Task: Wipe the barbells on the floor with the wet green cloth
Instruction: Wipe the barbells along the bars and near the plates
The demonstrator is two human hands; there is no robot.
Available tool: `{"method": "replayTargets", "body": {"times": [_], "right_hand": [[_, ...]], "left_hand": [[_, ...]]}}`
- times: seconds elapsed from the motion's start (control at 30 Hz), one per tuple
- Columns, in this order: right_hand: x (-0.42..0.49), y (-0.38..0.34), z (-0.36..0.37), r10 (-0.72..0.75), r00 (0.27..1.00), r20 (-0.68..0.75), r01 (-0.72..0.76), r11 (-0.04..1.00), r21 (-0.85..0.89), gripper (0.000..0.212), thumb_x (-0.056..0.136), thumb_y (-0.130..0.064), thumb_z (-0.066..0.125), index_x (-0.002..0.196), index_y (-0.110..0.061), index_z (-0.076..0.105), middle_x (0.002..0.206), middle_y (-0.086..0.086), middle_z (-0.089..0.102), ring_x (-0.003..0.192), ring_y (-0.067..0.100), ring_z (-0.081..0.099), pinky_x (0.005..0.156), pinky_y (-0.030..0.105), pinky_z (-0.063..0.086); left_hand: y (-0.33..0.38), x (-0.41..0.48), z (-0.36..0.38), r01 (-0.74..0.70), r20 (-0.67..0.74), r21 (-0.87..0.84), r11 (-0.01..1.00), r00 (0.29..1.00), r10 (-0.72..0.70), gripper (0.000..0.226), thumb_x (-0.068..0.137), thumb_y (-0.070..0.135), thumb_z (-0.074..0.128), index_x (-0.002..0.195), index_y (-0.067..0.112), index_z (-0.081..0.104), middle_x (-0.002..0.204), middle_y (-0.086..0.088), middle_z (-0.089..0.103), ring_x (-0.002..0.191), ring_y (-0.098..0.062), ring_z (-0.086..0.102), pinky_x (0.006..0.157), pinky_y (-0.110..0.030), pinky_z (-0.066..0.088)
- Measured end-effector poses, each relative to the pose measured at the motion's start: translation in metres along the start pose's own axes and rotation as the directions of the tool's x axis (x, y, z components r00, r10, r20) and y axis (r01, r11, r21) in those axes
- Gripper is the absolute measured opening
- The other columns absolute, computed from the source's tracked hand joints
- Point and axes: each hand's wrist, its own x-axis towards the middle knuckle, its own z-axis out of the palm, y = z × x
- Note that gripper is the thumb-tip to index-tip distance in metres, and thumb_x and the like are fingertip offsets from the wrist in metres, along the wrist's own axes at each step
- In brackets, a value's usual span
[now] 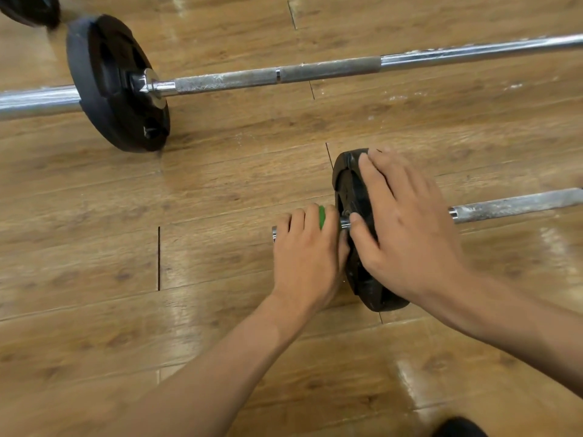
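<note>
Left of the black plate (pixel 345 184), the left hand (pixel 307 250) grips the green cloth (pixel 321 216) round the end of the near barbell (pixel 492 210); the right hand (pixel 407 222) lies spread on the plate. Sleeve-wiping seems underway; the next move likely takes the cloth to the chalky shaft (pixel 536 200) right of it.

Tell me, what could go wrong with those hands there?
The left hand, gripping the green cloth round the bar end, sits tight against the black plate; if the plate slides, it could get pinched. The right hand only rests on the round plate, so the barbell could roll on the glossy floor.
</note>
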Motion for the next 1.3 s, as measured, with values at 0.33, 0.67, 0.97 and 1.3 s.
{"method": "replayTargets", "body": {"times": [0.33,0.67,0.97,1.3], "right_hand": [[-0.010,0.001,-0.005,0.023,0.996,0.082,-0.029,0.997,0.075,0.065,0.093,-0.025,0.040,0.152,0.003,0.042,0.154,0.018,0.046,0.147,0.032,0.036,0.121,0.043,0.031],[-0.031,0.003,-0.005,-0.029,0.999,0.037,0.023,0.990,0.137,0.061,0.096,-0.021,0.036,0.149,0.007,0.044,0.155,0.020,0.045,0.150,0.033,0.035,0.122,0.049,0.035],[-0.008,0.008,-0.005,0.051,0.994,0.099,-0.065,0.987,0.147,0.061,0.097,-0.025,0.038,0.153,0.000,0.042,0.157,0.016,0.045,0.150,0.030,0.036,0.123,0.049,0.033],[0.013,0.007,-0.005,0.109,0.986,0.129,-0.132,0.973,0.187,0.059,0.092,-0.024,0.040,0.146,-0.003,0.051,0.150,0.012,0.051,0.138,0.031,0.043,0.111,0.045,0.041]], "left_hand": [[-0.001,-0.003,-0.013,-0.012,0.104,-0.003,1.000,0.995,0.013,0.035,0.102,0.038,0.037,0.094,0.015,0.061,0.085,-0.009,0.065,0.072,-0.031,0.061,0.060,-0.038,0.036],[0.032,-0.050,0.011,0.016,-0.049,-0.083,0.996,0.999,-0.020,0.037,0.107,0.029,0.037,0.127,0.010,0.063,0.120,-0.015,0.066,0.111,-0.035,0.061,0.101,-0.046,0.044],[-0.006,-0.016,0.000,0.133,-0.102,-0.032,0.991,0.986,-0.136,0.035,0.103,0.035,0.038,0.096,0.014,0.065,0.084,-0.004,0.061,0.071,-0.020,0.046,0.063,-0.034,0.030],[0.035,-0.020,0.010,0.023,-0.072,-0.103,0.994,0.997,-0.031,0.038,0.093,0.025,0.047,0.122,0.006,0.060,0.111,-0.015,0.057,0.100,-0.037,0.052,0.099,-0.047,0.043]]}}
